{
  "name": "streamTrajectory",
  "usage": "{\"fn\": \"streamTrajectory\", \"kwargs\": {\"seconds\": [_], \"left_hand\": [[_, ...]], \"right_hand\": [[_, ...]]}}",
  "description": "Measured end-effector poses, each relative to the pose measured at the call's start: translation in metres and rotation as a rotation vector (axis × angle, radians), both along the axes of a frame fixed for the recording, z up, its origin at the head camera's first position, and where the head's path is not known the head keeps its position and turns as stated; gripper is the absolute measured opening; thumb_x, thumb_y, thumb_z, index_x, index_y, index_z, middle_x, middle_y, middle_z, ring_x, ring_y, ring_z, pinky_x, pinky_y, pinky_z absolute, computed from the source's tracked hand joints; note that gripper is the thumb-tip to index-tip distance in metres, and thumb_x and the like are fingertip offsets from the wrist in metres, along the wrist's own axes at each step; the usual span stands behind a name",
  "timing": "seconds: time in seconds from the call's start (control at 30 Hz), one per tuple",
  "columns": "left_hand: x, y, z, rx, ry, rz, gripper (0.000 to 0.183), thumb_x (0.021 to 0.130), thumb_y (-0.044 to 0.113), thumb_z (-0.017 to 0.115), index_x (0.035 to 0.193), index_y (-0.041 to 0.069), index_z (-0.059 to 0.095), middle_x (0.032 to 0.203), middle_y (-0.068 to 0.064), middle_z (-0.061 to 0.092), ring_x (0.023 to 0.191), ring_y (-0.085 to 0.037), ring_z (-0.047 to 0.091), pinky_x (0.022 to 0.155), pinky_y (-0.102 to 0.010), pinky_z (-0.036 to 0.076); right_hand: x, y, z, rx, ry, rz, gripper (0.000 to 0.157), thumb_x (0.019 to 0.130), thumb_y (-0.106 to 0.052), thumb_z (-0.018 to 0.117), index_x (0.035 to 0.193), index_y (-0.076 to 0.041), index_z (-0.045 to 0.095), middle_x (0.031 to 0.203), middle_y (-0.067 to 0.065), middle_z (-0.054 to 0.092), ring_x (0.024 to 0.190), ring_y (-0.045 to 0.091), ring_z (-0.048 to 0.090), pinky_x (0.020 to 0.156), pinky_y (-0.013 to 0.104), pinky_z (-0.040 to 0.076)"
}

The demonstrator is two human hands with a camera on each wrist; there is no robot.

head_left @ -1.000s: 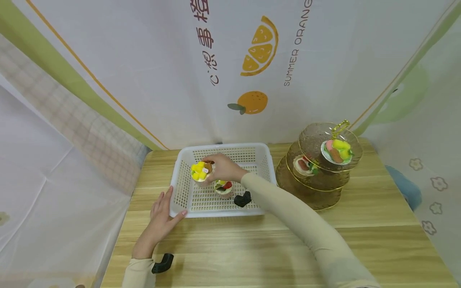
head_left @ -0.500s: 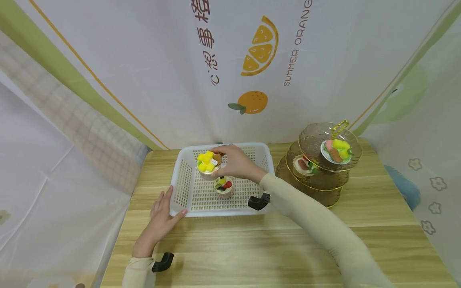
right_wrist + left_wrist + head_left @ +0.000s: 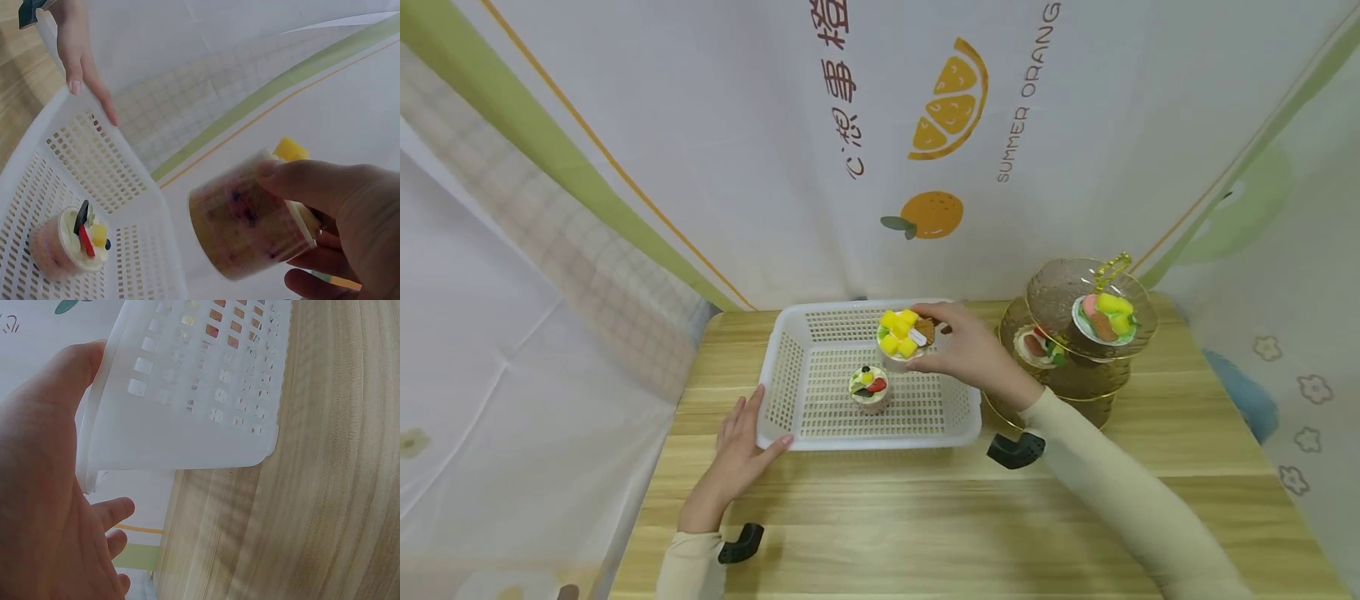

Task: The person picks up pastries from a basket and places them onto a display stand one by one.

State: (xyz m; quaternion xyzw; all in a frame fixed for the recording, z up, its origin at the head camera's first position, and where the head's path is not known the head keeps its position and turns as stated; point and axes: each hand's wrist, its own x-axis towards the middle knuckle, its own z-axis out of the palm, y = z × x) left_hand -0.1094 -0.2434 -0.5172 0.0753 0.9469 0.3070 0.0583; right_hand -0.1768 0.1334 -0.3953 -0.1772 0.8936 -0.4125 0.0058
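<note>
My right hand (image 3: 968,354) grips a clear dessert cup (image 3: 240,219) topped with yellow cubes and a brown biscuit. In the head view this cup is over the right half of a white plastic basket (image 3: 880,444). A second dessert cup (image 3: 869,388), with red, yellow and dark toppings, stands inside the basket, apart from both hands. My left hand (image 3: 737,450) rests against the basket's front left corner, thumb and index finger touching the rim and the other fingers outside it. The left wrist view shows the thumb (image 3: 78,365) along the rim.
To the right stands a tiered stand (image 3: 1060,287) of tinted plates with gold edges. A fruit-topped dessert (image 3: 1105,319) sits on its top plate, another dessert (image 3: 1036,346) on the tier below. A printed curtain (image 3: 820,242) hangs behind the wooden table (image 3: 880,517).
The right hand has carried the yellow-topped dessert cup up and to the right, from the basket's left side past the other cup. My left hand has stayed at the corner.
</note>
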Motion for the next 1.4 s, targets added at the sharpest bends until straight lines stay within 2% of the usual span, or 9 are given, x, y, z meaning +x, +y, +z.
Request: {"fn": "streamTrajectory", "kwargs": {"seconds": [0.33, 0.53, 0.63, 0.7, 0.77, 0.87, 1.13, 1.23, 1.4], "left_hand": [[-0.001, 0.0, 0.0, -0.01, 0.008, 0.004, 0.095, 0.094, 0.047, 0.06, 0.16, 0.012, 0.002, 0.163, -0.025, 0.017, 0.151, -0.049, 0.002, 0.114, -0.072, 0.002], [0.001, 0.0, -0.001, -0.003, -0.002, 0.011, 0.095, 0.094, 0.047, 0.06, 0.16, 0.012, 0.002, 0.163, -0.024, 0.017, 0.151, -0.048, 0.002, 0.114, -0.072, 0.001], [0.001, 0.0, -0.001, -0.006, -0.01, 0.012, 0.096, 0.094, 0.048, 0.06, 0.16, 0.013, 0.001, 0.164, -0.025, 0.016, 0.151, -0.049, 0.001, 0.114, -0.072, 0.001], [0.001, -0.001, -0.001, -0.004, -0.01, 0.013, 0.096, 0.094, 0.048, 0.06, 0.16, 0.013, 0.0, 0.164, -0.024, 0.016, 0.151, -0.049, 0.001, 0.114, -0.073, 0.001], [0.001, -0.002, -0.001, -0.007, -0.007, 0.012, 0.096, 0.094, 0.048, 0.06, 0.161, 0.014, 0.0, 0.164, -0.024, 0.015, 0.151, -0.049, 0.001, 0.114, -0.073, 0.001], [0.0, -0.002, -0.002, -0.001, -0.002, 0.007, 0.095, 0.094, 0.047, 0.06, 0.16, 0.013, 0.0, 0.164, -0.023, 0.015, 0.151, -0.048, 0.001, 0.114, -0.072, 0.0], [-0.001, -0.001, -0.003, -0.003, 0.0, 0.008, 0.096, 0.094, 0.047, 0.06, 0.16, 0.012, 0.001, 0.164, -0.024, 0.016, 0.151, -0.049, 0.002, 0.115, -0.071, 0.001], [-0.001, -0.001, -0.003, 0.001, -0.005, 0.01, 0.096, 0.094, 0.047, 0.06, 0.16, 0.013, 0.0, 0.164, -0.024, 0.016, 0.151, -0.049, 0.001, 0.115, -0.071, 0.0], [-0.002, -0.001, -0.003, 0.003, -0.009, 0.008, 0.096, 0.094, 0.047, 0.06, 0.16, 0.013, 0.0, 0.164, -0.024, 0.016, 0.151, -0.049, 0.0, 0.115, -0.071, 0.0]], "right_hand": [[0.036, 0.057, -0.001, 0.025, 0.099, -0.091, 0.074, 0.069, -0.025, 0.091, 0.135, -0.012, 0.061, 0.129, 0.008, 0.066, 0.101, 0.02, 0.061, 0.084, 0.039, 0.055], [0.062, 0.08, -0.006, 0.079, 0.108, -0.176, 0.073, 0.068, -0.026, 0.092, 0.133, -0.012, 0.061, 0.122, 0.012, 0.068, 0.09, 0.024, 0.066, 0.078, 0.04, 0.055], [0.078, 0.086, -0.011, 0.101, 0.135, -0.204, 0.074, 0.065, -0.024, 0.093, 0.131, -0.01, 0.062, 0.125, 0.015, 0.067, 0.099, 0.03, 0.066, 0.083, 0.047, 0.055], [0.089, 0.088, -0.017, 0.108, 0.162, -0.208, 0.075, 0.063, -0.022, 0.094, 0.13, -0.009, 0.063, 0.125, 0.015, 0.067, 0.104, 0.028, 0.064, 0.086, 0.047, 0.054], [0.098, 0.089, -0.023, 0.11, 0.192, -0.214, 0.076, 0.061, -0.022, 0.094, 0.129, -0.009, 0.064, 0.125, 0.013, 0.068, 0.104, 0.023, 0.062, 0.084, 0.042, 0.054], [0.108, 0.092, -0.034, 0.122, 0.211, -0.237, 0.077, 0.059, -0.022, 0.095, 0.129, -0.011, 0.064, 0.12, 0.009, 0.071, 0.094, 0.013, 0.055, 0.073, 0.031, 0.05], [0.13, 0.1, -0.062, 0.136, 0.172, -0.323, 0.076, 0.06, -0.027, 0.095, 0.128, -0.01, 0.065, 0.115, 0.009, 0.071, 0.086, 0.01, 0.052, 0.068, 0.022, 0.047], [0.133, 0.102, -0.072, 0.122, 0.149, -0.345, 0.076, 0.06, -0.024, 0.095, 0.127, -0.009, 0.064, 0.11, 0.009, 0.071, 0.08, 0.007, 0.05, 0.063, 0.018, 0.045], [0.134, 0.104, -0.087, 0.082, 0.075, -0.389, 0.075, 0.062, -0.023, 0.094, 0.129, -0.007, 0.063, 0.112, 0.015, 0.069, 0.076, 0.006, 0.05, 0.061, 0.018, 0.045]]}}
